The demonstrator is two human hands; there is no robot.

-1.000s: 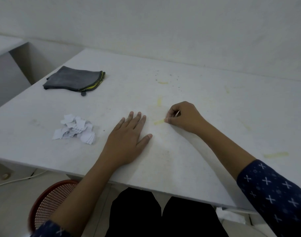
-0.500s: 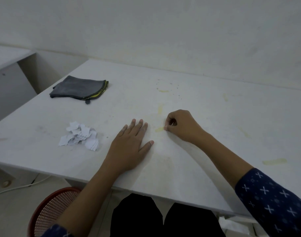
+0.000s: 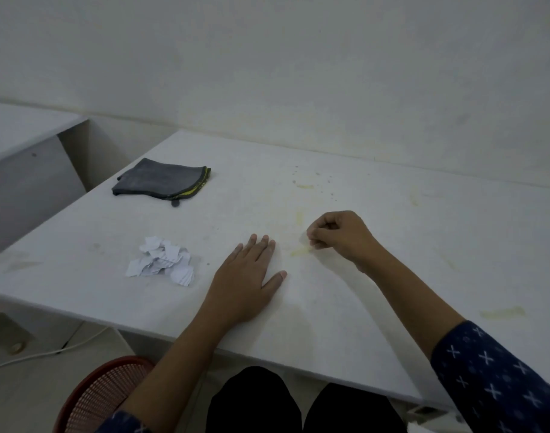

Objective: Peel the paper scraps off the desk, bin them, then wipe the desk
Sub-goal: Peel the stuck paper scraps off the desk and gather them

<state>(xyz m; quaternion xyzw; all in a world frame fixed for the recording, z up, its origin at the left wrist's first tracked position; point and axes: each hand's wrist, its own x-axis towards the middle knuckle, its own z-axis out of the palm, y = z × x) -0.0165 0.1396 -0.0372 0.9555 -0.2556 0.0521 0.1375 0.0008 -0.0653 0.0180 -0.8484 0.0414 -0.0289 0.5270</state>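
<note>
Left hand (image 3: 245,282) flat on desk (image 3: 423,232), right hand (image 3: 341,235) curled

Right sleeve (image 3: 498,379): dark navy cloth, printed all over with small white crosses plus fainter pale dots and rings; hem well above the wrist. Left sleeve (image 3: 126,425): same navy print, only a sliver in view at the bottom edge. Forearms bare from hem to wrist; left hand (image 3: 245,285) and right hand (image 3: 339,237) bare too. Trousers (image 3: 255,401): plain black, matte, covering both legs, bottom centre of view.
</note>
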